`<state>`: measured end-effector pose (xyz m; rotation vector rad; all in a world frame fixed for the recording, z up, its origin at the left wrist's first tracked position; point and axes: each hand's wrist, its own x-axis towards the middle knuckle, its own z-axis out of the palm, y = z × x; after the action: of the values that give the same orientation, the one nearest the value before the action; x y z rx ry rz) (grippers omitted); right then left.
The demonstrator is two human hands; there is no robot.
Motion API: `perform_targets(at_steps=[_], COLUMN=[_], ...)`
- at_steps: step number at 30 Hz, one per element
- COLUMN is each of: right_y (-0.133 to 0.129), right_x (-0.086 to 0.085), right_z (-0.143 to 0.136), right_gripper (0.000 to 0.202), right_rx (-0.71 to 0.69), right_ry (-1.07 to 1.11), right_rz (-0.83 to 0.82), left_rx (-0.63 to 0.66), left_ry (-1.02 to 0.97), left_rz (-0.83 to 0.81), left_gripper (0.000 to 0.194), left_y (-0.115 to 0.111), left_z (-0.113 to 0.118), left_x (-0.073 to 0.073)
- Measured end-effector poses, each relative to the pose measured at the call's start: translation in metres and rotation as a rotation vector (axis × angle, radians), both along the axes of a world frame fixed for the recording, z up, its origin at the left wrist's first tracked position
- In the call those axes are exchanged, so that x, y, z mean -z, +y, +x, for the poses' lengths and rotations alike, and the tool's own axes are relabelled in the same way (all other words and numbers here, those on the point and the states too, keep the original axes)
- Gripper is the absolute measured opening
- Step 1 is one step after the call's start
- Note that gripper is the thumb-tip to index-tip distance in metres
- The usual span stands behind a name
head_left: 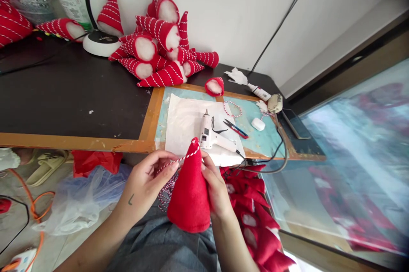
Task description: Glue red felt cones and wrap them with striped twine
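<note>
A plain red felt cone (190, 199) stands tip-up over my lap, in front of the table edge. My right hand (216, 184) grips its right side, with some fingers hidden behind it. Red-and-white twisted cord (183, 157) crosses the cone just below its tip. My left hand (156, 176) pinches this cord between thumb and fingers, left of the cone. The rest of the cord (166, 193) hangs in a loose bundle beneath my left hand. Just beyond the cone, a white glue gun (209, 133) lies on a white sheet (182, 114).
Cord-wrapped red cones (156, 46) are piled at the back by a lamp base (101, 43). Snips (235, 128), a cord loop (232, 109) and a white case (258, 124) lie right of the glue gun. Plain red cones (255, 216) fill the space below right. A cable (284, 159) hangs over the edge.
</note>
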<state>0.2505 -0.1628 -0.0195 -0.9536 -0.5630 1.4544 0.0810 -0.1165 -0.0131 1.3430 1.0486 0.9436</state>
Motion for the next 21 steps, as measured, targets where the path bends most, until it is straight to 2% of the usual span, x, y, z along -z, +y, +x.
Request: perform_targets(at_steps=[6, 10, 13, 15, 18, 21], right_y=[-0.001, 0.0, -0.001, -0.002, -0.005, -0.006], right_x=[-0.002, -0.002, -0.001, -0.001, -0.005, -0.013], right_z=[0.004, 0.006, 0.006, 0.007, 0.009, 0.01], right_gripper=[0.034, 0.039, 0.038, 0.034, 0.029, 0.029], right_rx=[-0.065, -0.163, -0.212, -0.128, 0.101, 0.183], right_ry=[0.042, 0.028, -0.1, -0.307, -0.684, -0.88], right_rz=[-0.009, 0.004, 0.039, 0.109, 0.247, 0.369], left_rx=[0.136, 0.222, 0.242, 0.208, 0.146, 0.11], left_ry=[-0.242, -0.236, -0.22, -0.22, -0.168, -0.123], left_rz=[-0.187, -0.137, -0.129, -0.139, -0.104, -0.063], left_gripper=[0.043, 0.043, 0.042, 0.041, 0.035, 0.032], left_y=[0.008, 0.012, 0.014, 0.015, 0.016, 0.016], left_z=[0.006, 0.008, 0.01, 0.011, 0.011, 0.012], left_x=[0.008, 0.009, 0.008, 0.007, 0.005, 0.003])
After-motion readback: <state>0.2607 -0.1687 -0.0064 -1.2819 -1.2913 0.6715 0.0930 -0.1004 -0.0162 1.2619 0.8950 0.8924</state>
